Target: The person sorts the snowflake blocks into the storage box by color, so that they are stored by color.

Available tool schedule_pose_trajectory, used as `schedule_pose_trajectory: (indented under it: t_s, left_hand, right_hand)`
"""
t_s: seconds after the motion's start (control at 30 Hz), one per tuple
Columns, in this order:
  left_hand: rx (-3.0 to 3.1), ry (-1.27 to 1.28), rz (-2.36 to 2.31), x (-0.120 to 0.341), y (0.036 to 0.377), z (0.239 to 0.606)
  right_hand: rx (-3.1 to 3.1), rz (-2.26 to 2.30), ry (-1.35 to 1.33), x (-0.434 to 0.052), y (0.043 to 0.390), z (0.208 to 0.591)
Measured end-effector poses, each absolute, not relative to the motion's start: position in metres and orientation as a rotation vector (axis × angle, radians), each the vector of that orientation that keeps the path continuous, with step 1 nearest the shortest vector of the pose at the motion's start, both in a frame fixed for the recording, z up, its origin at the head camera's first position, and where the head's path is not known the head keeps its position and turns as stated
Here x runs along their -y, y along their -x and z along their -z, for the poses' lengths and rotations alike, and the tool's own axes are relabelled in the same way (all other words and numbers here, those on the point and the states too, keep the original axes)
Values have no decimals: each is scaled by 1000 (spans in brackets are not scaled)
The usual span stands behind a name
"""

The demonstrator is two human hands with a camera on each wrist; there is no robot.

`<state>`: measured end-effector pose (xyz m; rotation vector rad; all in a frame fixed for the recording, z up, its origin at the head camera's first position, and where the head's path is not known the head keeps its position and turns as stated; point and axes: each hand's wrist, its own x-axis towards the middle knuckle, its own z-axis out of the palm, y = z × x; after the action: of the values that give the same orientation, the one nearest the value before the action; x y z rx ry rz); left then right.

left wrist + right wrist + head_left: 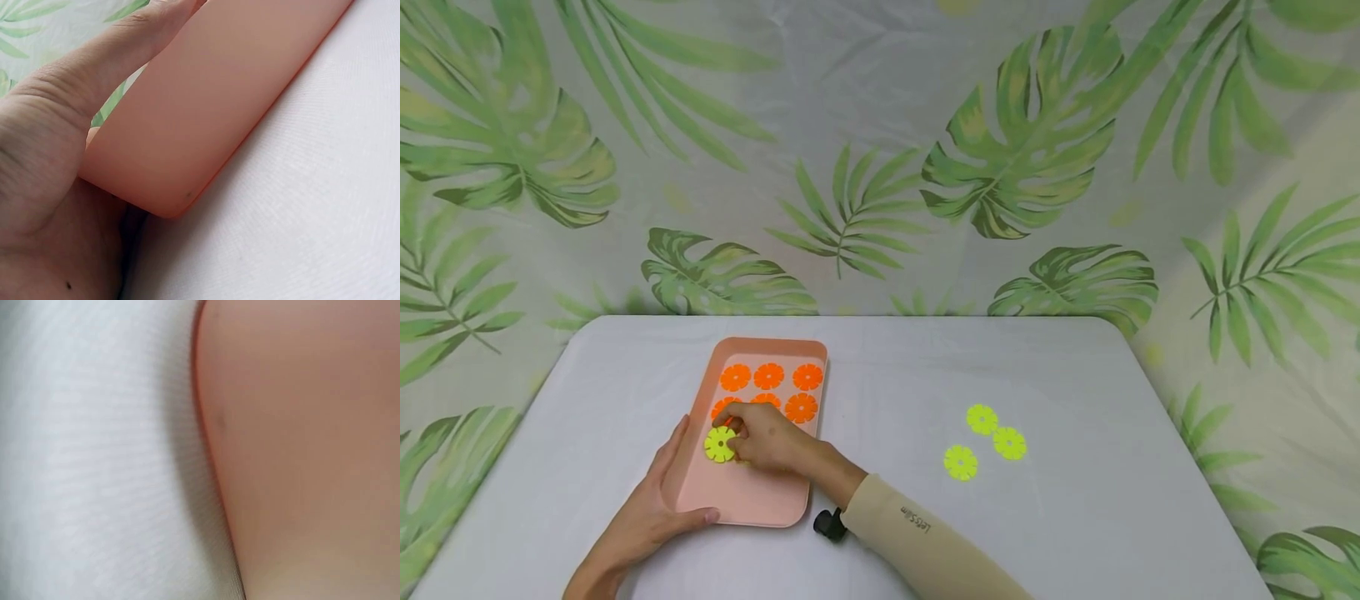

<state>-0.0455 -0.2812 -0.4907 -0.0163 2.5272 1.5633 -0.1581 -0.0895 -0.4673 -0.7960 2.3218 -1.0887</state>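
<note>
Six flat orange flower-shaped plastic discs [768,376] were sitting in the shallow pink plastic tray [747,493], laid out as two rows of three, though the two nearest ones were half hidden behind the right hand [765,439]. That hand was pinching one yellow-green flower-shaped plastic disc [719,444] at its edge, fingers curled around it, holding it low over the near-left part of the tray, just in front of the orange rows. I couldn't tell whether the disc was already touching the tray floor or a hair above it.

The left hand [643,518] was steadying the tray: fingers lay straight along the left wall, thumb across the near rim. In the left wrist view you could see the palm [44,187] right up against the tray's rounded corner [162,206]. The right wrist view was mostly a blur of tray and white tablecloth [94,456], so no help there.

My read: this was the placing step, first yellow-green disc going in to start a third row. Next move probably calls for setting it flat and in line with the left orange column, then letting go without nudging the neighbours.

Three more yellow-green discs [982,419] lay in a loose cluster on the white table [1075,517], well apart from the tray on the right. So four yellow-green, six orange, one tray.
</note>
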Motion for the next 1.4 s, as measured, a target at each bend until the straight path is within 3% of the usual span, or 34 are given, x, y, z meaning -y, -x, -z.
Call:
schedule_pose_trajectory:
  t_s: [1.4]
  left_hand:
    - [-2514, 20, -1577, 279, 46, 490]
  right_hand:
    - [-2287, 1233, 813, 78, 155, 470]
